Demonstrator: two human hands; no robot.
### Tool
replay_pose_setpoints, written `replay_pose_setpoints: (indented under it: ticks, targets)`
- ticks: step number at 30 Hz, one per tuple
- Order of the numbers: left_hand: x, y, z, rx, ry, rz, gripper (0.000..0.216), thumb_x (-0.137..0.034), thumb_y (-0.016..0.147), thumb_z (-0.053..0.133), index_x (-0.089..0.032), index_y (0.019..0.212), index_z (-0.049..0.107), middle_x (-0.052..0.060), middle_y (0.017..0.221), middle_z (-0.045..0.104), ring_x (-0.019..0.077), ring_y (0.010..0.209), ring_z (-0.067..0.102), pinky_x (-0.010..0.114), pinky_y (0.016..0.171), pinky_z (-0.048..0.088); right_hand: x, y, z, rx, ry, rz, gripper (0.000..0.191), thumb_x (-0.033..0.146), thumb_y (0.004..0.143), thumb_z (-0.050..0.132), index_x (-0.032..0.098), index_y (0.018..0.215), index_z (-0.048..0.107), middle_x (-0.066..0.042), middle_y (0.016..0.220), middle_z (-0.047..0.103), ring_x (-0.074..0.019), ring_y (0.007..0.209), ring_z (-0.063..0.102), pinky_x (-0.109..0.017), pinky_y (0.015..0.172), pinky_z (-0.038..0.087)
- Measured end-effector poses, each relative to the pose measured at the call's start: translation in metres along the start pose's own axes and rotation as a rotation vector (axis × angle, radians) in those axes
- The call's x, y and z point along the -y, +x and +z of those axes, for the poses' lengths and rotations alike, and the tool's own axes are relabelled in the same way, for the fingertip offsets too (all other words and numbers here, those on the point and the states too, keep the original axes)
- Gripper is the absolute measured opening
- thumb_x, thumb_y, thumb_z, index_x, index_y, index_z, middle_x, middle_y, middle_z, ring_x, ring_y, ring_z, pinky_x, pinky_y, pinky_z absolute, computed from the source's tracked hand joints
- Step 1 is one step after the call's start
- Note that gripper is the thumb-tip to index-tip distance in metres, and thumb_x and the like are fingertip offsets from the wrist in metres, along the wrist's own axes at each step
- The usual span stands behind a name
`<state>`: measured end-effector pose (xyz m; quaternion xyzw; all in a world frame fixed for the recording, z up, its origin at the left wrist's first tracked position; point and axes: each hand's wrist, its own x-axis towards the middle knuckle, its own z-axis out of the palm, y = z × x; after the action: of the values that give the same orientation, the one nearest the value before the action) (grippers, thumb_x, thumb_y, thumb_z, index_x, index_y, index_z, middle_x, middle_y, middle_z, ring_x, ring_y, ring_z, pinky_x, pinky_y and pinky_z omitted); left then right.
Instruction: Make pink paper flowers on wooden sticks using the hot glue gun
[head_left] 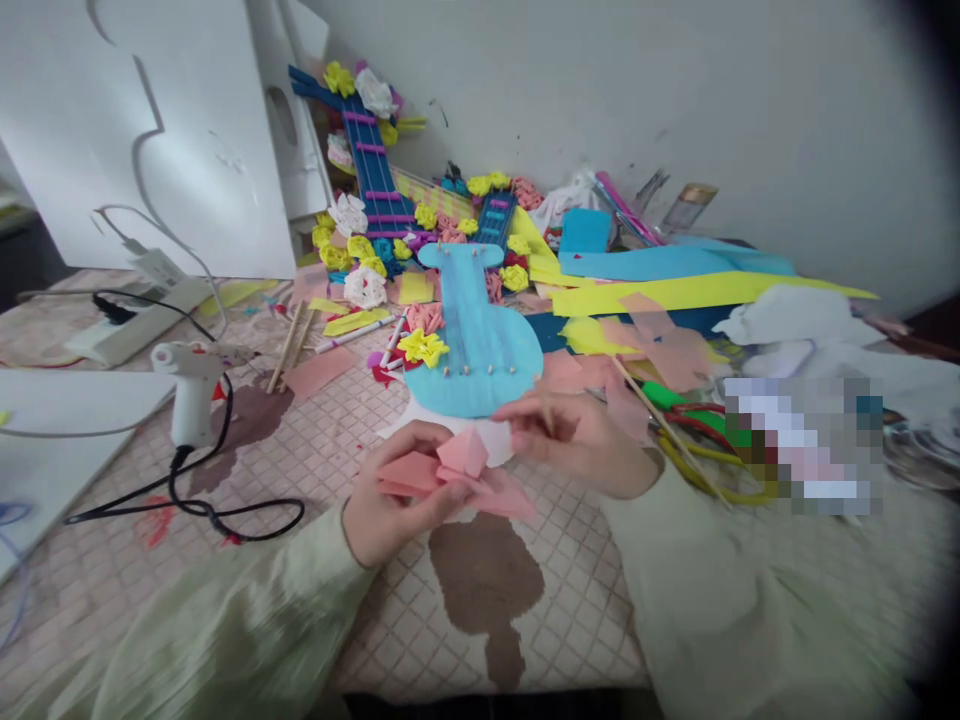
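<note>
My left hand (390, 500) is closed round a folded piece of pink paper (450, 470), held just above the quilted table cover (315, 470). My right hand (577, 435) pinches the same pink paper from the right side, fingers pressed together. Both sleeves are pale green. Just beyond the hands lies a light blue guitar-shaped foam cutout (472, 340) with a yellow paper flower (422, 347) beside it.
A white glue gun (191, 385) with a black cord stands at the left, near a power strip (131, 330). Paper flowers, a dark blue guitar craft (371, 165), yellow and blue sheets (675, 285), wooden sticks and scraps crowd the back and right. White boards lean at the left.
</note>
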<state>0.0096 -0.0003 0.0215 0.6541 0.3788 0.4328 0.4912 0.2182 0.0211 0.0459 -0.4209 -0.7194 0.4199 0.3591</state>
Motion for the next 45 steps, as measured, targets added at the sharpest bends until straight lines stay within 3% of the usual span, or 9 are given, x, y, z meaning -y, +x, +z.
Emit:
replay_pose_setpoints:
  ticks: [2,7,13,17,24,28,32,39,45]
  targets:
    - [-0.002,0.000,0.004,0.061,-0.044,-0.008,0.025,-0.021,0.066,0.064,-0.018,0.085,0.049,0.000,0.073,0.058,0.0116,0.061,0.054,0.022,0.054,0.044,0.000,-0.001,0.012,0.099,0.076,0.036,0.029,0.043,0.072,0.059,0.016,0.082,0.063,0.004,0.056,0.045,-0.0076,0.050,0.038,-0.022,0.043,0.031]
    - [0.002,0.002,0.008,0.140,-0.040,-0.078,0.023,-0.025,0.066,0.064,-0.017,0.079,0.046,-0.001,0.070,0.053,0.0091,0.058,0.050,0.021,0.052,0.041,0.002,-0.003,0.029,0.147,0.141,0.105,0.026,0.040,0.068,0.064,0.015,0.071,0.058,0.003,0.061,0.049,-0.0082,0.054,0.043,-0.023,0.048,0.035]
    - [0.003,0.001,0.012,0.122,-0.122,-0.183,0.018,-0.031,0.074,0.057,-0.017,0.080,0.046,-0.002,0.061,0.054,0.0095,0.048,0.051,0.022,0.047,0.041,0.002,-0.004,0.034,0.014,0.135,0.079,0.022,0.034,0.077,0.056,0.015,0.068,0.059,0.001,0.063,0.052,-0.0099,0.059,0.048,-0.025,0.056,0.040]
    - [0.005,0.002,0.012,0.031,-0.119,-0.160,0.019,-0.028,0.073,0.060,-0.016,0.082,0.048,0.000,0.069,0.055,0.0100,0.057,0.053,0.022,0.052,0.043,0.002,-0.003,0.037,-0.068,0.156,0.081,0.021,0.035,0.075,0.058,0.015,0.069,0.061,0.000,0.064,0.053,-0.0108,0.061,0.050,-0.025,0.057,0.041]
    - [0.006,0.004,0.011,0.047,-0.048,-0.157,0.019,-0.032,0.074,0.058,-0.015,0.083,0.053,0.003,0.078,0.058,0.0146,0.072,0.056,0.026,0.064,0.046,0.001,-0.007,0.044,-0.055,0.194,0.174,0.024,0.037,0.076,0.055,0.016,0.065,0.054,0.003,0.057,0.046,-0.0083,0.051,0.045,-0.021,0.044,0.039]
    - [0.006,0.004,0.012,0.030,-0.057,-0.194,0.020,-0.033,0.074,0.058,-0.015,0.081,0.053,0.003,0.073,0.059,0.0140,0.066,0.058,0.025,0.059,0.046,0.001,-0.007,0.046,-0.069,0.321,0.232,0.027,0.039,0.075,0.055,0.017,0.062,0.051,0.005,0.053,0.043,-0.0068,0.045,0.041,-0.019,0.039,0.037]
    - [0.006,0.002,0.012,0.057,-0.124,-0.246,0.020,-0.035,0.075,0.056,-0.017,0.083,0.049,-0.002,0.060,0.057,0.0108,0.047,0.053,0.023,0.046,0.042,0.002,-0.004,0.042,-0.110,0.217,0.168,0.028,0.039,0.075,0.057,0.016,0.060,0.054,0.003,0.052,0.046,-0.0081,0.050,0.041,-0.021,0.046,0.038]
    - [0.005,0.001,0.009,-0.047,-0.062,-0.133,0.017,-0.032,0.073,0.059,-0.016,0.077,0.052,0.000,0.069,0.057,0.0118,0.061,0.054,0.024,0.056,0.044,-0.001,-0.003,0.032,-0.010,0.140,0.182,0.027,0.042,0.071,0.059,0.016,0.067,0.055,0.006,0.052,0.037,-0.0074,0.048,0.034,-0.022,0.044,0.027]
    - [0.005,0.000,0.008,0.046,-0.180,-0.200,0.018,-0.033,0.076,0.056,-0.017,0.082,0.049,-0.001,0.061,0.058,0.0123,0.053,0.055,0.025,0.052,0.044,-0.005,-0.002,0.029,-0.031,0.025,0.158,0.032,0.044,0.074,0.055,0.016,0.060,0.047,0.006,0.052,0.032,-0.0066,0.048,0.028,-0.021,0.044,0.024]
